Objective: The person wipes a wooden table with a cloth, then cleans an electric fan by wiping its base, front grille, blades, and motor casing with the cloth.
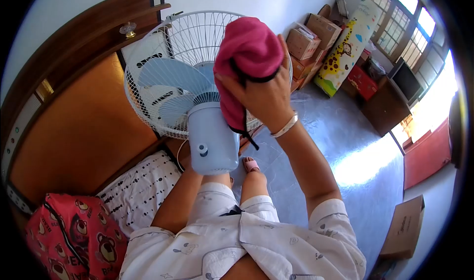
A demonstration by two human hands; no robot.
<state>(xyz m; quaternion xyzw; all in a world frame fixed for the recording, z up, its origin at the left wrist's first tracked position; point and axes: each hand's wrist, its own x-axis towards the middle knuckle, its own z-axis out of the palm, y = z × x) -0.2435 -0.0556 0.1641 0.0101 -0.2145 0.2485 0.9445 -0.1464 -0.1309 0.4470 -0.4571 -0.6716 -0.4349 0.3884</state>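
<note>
A fan with a pale blue motor housing [212,139], light blue blades [170,75] and a white wire cage [136,95] stands in front of me. My right hand [269,97] is closed on a bunched pink cloth [252,48] with black edging, at the right side of the cage. Part of the cloth hangs down beside the motor housing. My left forearm [177,196] reaches up behind the housing, which hides my left hand and its fingers.
On the left are a wooden headboard [74,112], a dotted pillow [148,188] and a red bear-print bag [79,235]. Cardboard boxes [323,30], a rolled giraffe-print mat [345,48] and a wooden cabinet [382,104] stand at the back right. Another carton [402,228] is at lower right.
</note>
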